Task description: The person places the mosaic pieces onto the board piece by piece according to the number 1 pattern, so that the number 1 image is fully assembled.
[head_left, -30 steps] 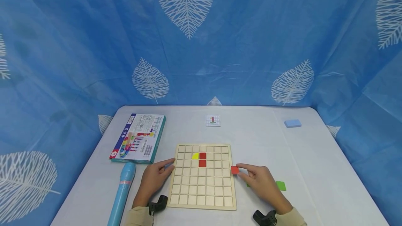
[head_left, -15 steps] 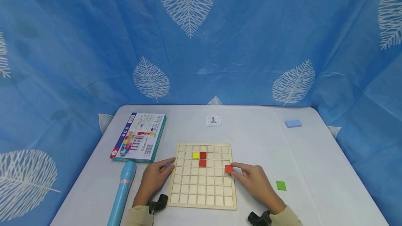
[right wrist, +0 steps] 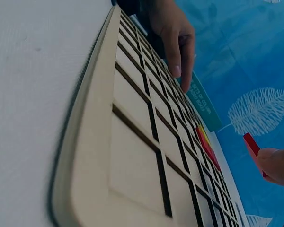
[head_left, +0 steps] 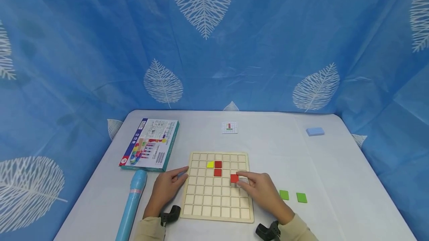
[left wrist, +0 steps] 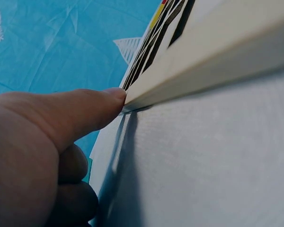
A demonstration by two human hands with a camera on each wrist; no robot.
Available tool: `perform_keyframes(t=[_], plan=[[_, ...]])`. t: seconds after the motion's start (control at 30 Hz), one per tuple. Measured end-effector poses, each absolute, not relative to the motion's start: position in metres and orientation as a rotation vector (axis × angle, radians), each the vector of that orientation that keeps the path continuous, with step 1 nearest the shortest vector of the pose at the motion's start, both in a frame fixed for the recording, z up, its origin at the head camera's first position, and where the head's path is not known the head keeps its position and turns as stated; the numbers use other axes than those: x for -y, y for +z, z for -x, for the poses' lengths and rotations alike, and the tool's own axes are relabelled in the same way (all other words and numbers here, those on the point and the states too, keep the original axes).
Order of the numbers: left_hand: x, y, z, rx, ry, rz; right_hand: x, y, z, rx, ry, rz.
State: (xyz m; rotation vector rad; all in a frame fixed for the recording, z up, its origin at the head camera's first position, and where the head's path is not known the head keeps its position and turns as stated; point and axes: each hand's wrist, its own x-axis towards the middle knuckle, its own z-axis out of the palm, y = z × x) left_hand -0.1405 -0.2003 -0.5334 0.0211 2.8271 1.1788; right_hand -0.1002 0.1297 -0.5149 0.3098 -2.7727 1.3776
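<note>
Between thumb and index finger my right hand (head_left: pixel 259 189) pinches a flat red square tile (head_left: pixel 234 178), over the right part of the wooden grid board (head_left: pixel 217 219). The right wrist view shows this red tile (right wrist: pixel 254 153) held above the board's surface. My left hand (head_left: pixel 165 187) touches the board's left edge with index finger and thumb; one fingertip meets the edge in the left wrist view. In the board's upper cells lie a yellow piece (head_left: pixel 210 164) with a slanted corner, a red tile (head_left: pixel 218 164) beside it and another red tile (head_left: pixel 218 172) below that.
Two green square tiles (head_left: pixel 283 194) lie right of the board. Behind it is a small card (head_left: pixel 229 127) with a red and green grid pattern. A light blue block (head_left: pixel 315 132) sits back right. A flat printed box (head_left: pixel 151 144) and a blue tube-like object (head_left: pixel 130 203) are at left.
My right hand has carried the red tile leftward, from the board's right edge to over its cells, uncovering the green tiles on the table. My left hand has stayed at the board's left edge.
</note>
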Motion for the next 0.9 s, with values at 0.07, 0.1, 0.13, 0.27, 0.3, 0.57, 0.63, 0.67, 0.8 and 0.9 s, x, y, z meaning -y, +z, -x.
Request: perform_keyframes(t=[0.07, 0.1, 0.13, 0.27, 0.3, 0.57, 0.63, 0.67, 0.8, 0.9], plan=[[0.201, -0.533, 0.139, -2.831, 1.166, -0.009, -0.126, -0.515, 0.099, 2.775, 1.404, -0.313], [0.201, -0.533, 0.138, -2.833, 1.162, -0.004, -0.124, -0.515, 0.099, 2.779, 1.414, -0.317], [0.202, -0.533, 0.138, -2.833, 1.159, -0.002, -0.122, -0.515, 0.099, 2.782, 1.427, -0.319], [0.202, -0.534, 0.138, -2.834, 1.17, -0.021, -0.115, -0.514, 0.099, 2.783, 1.454, -0.353], [0.202, -0.534, 0.139, -2.838, 1.172, -0.03, -0.114, -0.514, 0.1, 2.779, 1.463, -0.362], [0.201, -0.534, 0.141, -2.843, 1.17, -0.03, -0.103, -0.518, 0.1, 2.76, 1.542, -0.453], [0.2, -0.534, 0.141, -2.835, 1.176, -0.025, -0.101, -0.519, 0.1, 2.762, 1.561, -0.458], [0.2, -0.534, 0.141, -2.833, 1.178, -0.024, -0.1, -0.52, 0.1, 2.761, 1.566, -0.459], [0.199, -0.533, 0.141, -2.831, 1.182, -0.016, -0.097, -0.522, 0.102, 2.751, 1.576, -0.471], [0.199, -0.533, 0.142, -2.833, 1.184, -0.015, -0.095, -0.524, 0.103, 2.743, 1.564, -0.485]])
